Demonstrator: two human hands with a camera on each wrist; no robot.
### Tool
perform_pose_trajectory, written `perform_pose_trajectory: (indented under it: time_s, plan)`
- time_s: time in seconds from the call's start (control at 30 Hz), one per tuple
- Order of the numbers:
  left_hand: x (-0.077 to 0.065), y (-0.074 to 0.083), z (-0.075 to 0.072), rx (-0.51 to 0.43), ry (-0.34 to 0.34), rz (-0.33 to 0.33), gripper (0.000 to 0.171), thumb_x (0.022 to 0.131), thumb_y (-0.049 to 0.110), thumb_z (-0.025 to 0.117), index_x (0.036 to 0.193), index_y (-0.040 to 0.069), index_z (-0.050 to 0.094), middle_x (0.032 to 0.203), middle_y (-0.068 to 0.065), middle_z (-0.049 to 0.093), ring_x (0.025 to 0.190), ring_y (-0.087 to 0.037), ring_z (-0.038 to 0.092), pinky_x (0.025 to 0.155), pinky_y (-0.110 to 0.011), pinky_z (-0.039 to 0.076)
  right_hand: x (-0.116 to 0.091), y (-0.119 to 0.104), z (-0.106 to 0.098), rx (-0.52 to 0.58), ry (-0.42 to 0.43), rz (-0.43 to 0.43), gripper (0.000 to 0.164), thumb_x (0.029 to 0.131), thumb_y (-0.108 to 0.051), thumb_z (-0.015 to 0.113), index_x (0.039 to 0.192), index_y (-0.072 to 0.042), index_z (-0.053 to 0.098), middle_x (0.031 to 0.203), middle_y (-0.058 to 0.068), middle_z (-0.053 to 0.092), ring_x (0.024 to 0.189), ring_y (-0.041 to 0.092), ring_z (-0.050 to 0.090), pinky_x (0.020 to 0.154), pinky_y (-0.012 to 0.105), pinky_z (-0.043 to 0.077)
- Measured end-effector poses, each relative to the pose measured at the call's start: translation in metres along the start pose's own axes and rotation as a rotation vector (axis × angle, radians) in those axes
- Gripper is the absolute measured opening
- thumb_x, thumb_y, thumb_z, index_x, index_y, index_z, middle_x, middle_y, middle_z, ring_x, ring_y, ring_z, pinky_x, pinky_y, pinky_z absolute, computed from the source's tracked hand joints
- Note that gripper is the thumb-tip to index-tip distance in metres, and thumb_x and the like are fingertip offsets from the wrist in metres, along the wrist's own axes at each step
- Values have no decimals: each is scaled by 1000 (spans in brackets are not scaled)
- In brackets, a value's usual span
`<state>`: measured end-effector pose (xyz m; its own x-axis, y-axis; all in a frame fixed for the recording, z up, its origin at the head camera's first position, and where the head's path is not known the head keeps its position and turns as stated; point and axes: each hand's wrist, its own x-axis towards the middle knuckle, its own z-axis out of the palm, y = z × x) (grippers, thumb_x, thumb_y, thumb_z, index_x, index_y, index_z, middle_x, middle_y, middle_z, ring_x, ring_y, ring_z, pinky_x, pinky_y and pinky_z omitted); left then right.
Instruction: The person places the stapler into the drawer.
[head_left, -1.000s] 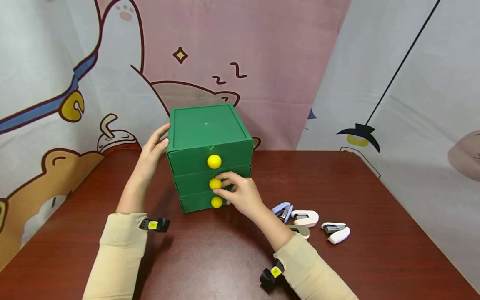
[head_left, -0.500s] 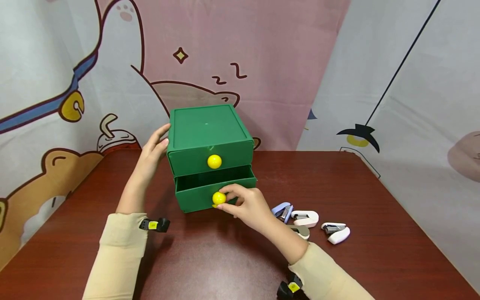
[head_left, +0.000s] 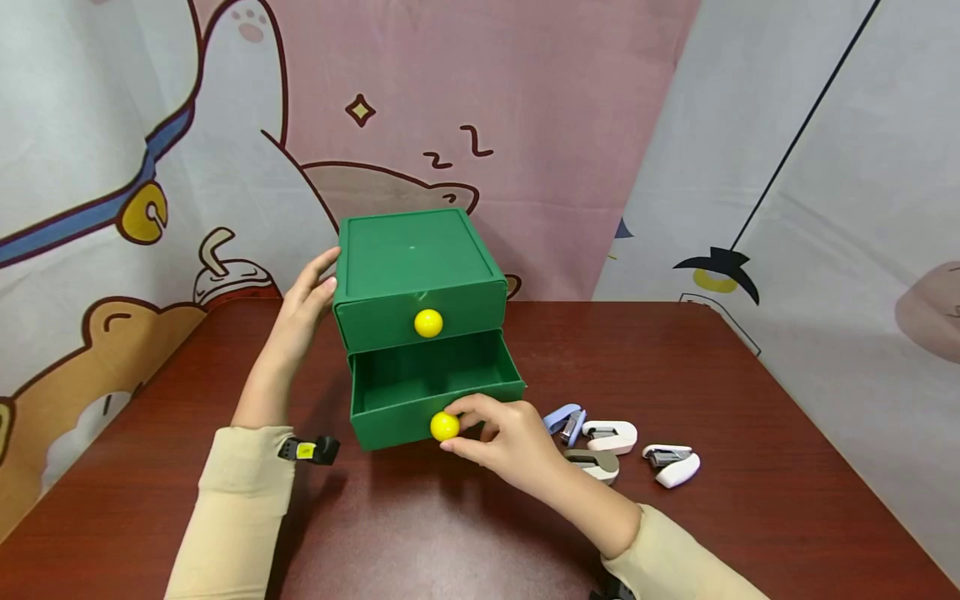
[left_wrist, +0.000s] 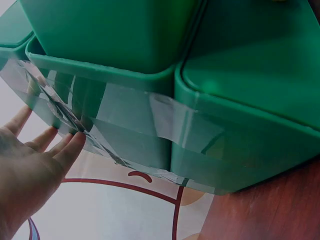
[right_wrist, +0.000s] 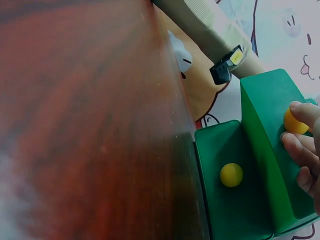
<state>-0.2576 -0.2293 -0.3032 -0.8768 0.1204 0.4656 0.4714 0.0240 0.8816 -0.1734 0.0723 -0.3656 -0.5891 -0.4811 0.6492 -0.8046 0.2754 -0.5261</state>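
Note:
A green three-drawer box [head_left: 412, 250] with round yellow knobs stands on the table. Its middle drawer [head_left: 393, 423] is pulled well out, and the part of its inside that shows holds nothing. My right hand [head_left: 517, 437] pinches that drawer's yellow knob [head_left: 445, 426] between thumb and fingers; the right wrist view also catches this knob [right_wrist: 294, 122]. With fingers extended, my left hand [head_left: 296, 321] rests against the box's left side. In the left wrist view, its fingertips touch clear tape [left_wrist: 115, 120] stuck across the side. The top drawer [head_left: 465, 308] is closed.
Several small staplers lie right of the box: a blue one [head_left: 566, 422], a white one [head_left: 611, 436], an olive one [head_left: 596, 462] and another white one [head_left: 675, 467]. The bottom drawer's knob [right_wrist: 231, 175] shows in the right wrist view. A printed curtain [head_left: 562, 150] hangs behind.
My right hand has taken hold of the middle knob and drawn that drawer out toward me, now hiding the bottom drawer in the head view. My left hand has stayed in place.

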Motion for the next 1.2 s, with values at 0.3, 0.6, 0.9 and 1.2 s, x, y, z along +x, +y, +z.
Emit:
perform_pose_trajectory:
  time_s: [0.3, 0.6, 0.9, 1.2]
  plan:
    - [0, -1, 0, -9, 3, 9, 52, 102, 24, 43, 150, 7, 30, 147, -12, 32, 124, -20, 42, 99, -27, 35, -7, -5, -2, -30, -20, -18, 33, 74, -20, 84, 102, -18, 66, 82, -8, 70, 55, -4, 52, 53, 12, 43]
    - [0, 0, 0, -8, 0, 8, 52, 102, 24, 43, 150, 8, 30, 148, -11, 31, 124, -20, 42, 100, -28, 34, -8, -4, -17, 52, -114, -47, 37, 78, -13, 81, 112, -12, 65, 89, -2, 70, 66, -1, 58, 56, 15, 46]
    - [1, -1, 0, -21, -4, 11, 52, 102, 23, 43, 150, 8, 30, 147, -12, 32, 124, -20, 43, 103, -35, 32, -19, 15, -59, 144, -49, -148, 33, 72, 4, 80, 101, -5, 68, 82, 2, 70, 69, 7, 62, 55, 22, 49]
    - [1, -1, 0, -17, -4, 12, 52, 102, 23, 43, 150, 7, 30, 148, -11, 30, 124, -20, 42, 102, -33, 32, -30, 40, -104, 58, -98, 45, 37, 72, 7, 79, 104, -7, 69, 93, 1, 69, 79, 15, 63, 66, 28, 51]
